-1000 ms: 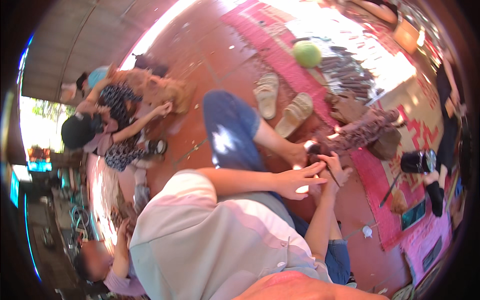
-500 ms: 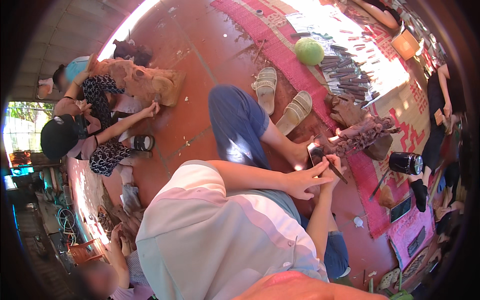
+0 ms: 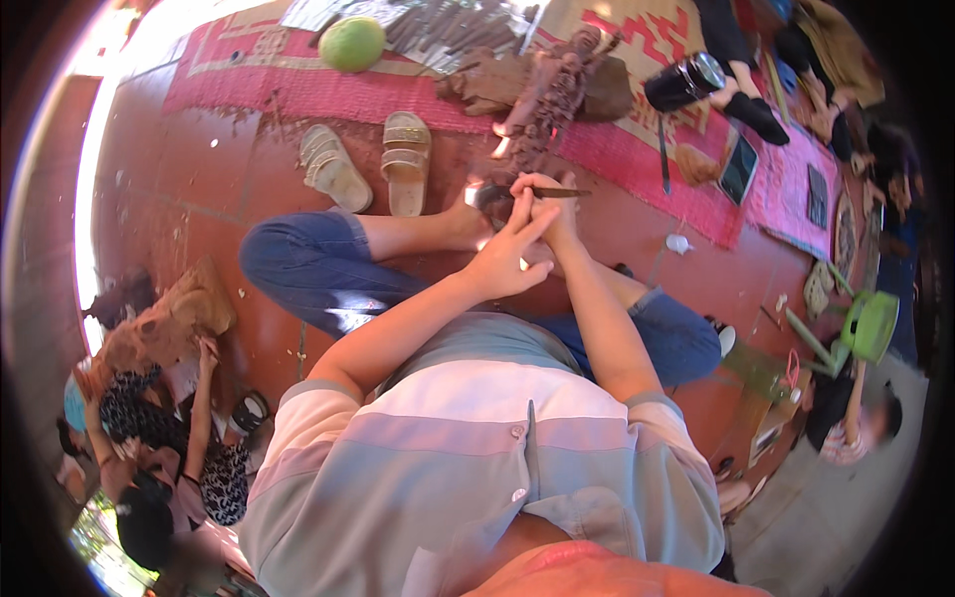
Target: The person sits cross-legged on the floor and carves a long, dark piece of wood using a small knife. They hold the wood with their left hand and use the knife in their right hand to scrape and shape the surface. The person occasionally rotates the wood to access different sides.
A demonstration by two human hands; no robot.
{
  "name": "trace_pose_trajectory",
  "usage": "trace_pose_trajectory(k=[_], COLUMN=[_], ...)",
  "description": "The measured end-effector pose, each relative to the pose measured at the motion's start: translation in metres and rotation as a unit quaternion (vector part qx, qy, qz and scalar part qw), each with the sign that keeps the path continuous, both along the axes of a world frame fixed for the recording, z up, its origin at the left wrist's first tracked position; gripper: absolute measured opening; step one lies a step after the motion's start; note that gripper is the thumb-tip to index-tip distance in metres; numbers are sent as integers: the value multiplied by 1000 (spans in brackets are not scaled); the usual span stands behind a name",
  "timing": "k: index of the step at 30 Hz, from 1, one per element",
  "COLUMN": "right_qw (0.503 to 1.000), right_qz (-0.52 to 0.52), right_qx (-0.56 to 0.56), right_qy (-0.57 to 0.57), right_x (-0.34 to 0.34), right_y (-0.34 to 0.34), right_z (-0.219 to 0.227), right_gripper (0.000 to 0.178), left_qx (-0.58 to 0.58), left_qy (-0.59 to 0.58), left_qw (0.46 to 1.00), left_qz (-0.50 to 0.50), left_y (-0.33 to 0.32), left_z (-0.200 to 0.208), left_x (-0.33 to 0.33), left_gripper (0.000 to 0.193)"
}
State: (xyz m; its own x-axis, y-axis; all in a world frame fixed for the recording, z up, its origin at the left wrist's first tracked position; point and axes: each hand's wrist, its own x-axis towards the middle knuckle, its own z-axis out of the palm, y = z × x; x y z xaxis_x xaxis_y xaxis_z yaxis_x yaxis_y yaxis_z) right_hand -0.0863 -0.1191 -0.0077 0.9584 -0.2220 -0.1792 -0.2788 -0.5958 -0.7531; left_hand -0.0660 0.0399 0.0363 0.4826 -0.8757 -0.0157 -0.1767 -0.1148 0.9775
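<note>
My right hand (image 3: 559, 207) is closed round a slim dark carving chisel (image 3: 567, 192) whose tapered end points right. Against it lies my left hand (image 3: 509, 261), fingers stretched toward the chisel and thumb apart; its fingertips overlap the right hand, and I cannot tell whether they press the tool. Just left of the chisel is a dark, shiny oblong piece (image 3: 491, 199) by my bare foot, partly hidden and blurred. Directly beyond the hands stands an intricate reddish-brown wood carving (image 3: 552, 104).
Sandals (image 3: 406, 164), a green round fruit (image 3: 352, 44) and several chisels (image 3: 463, 28) lie ahead. A dark tumbler (image 3: 684, 82) and a phone (image 3: 738, 169) are at right, a green plastic stool (image 3: 867, 326) farther right. A co-worker (image 3: 149, 497) sits left beside a large carving (image 3: 164, 323).
The whole view has swung, so the sandals, carving and mat now appear ahead of me instead of at the right. Both hands stay together at the chisel.
</note>
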Motion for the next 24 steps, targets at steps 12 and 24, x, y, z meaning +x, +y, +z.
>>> trace_pose_trajectory(k=[12,24], right_qw=[976,986], right_qz=[17,-85], right_qx=[-205,-29], right_qy=[-74,-137], right_x=[-7,1], right_y=[23,32], right_z=[31,-6], right_gripper=[6,5], left_qx=[-3,-34], left_qy=[-61,-136], left_qw=[998,988], left_qz=[0,59], left_y=[16,18], left_z=[7,-1], left_x=[-3,-16], left_gripper=[76,73])
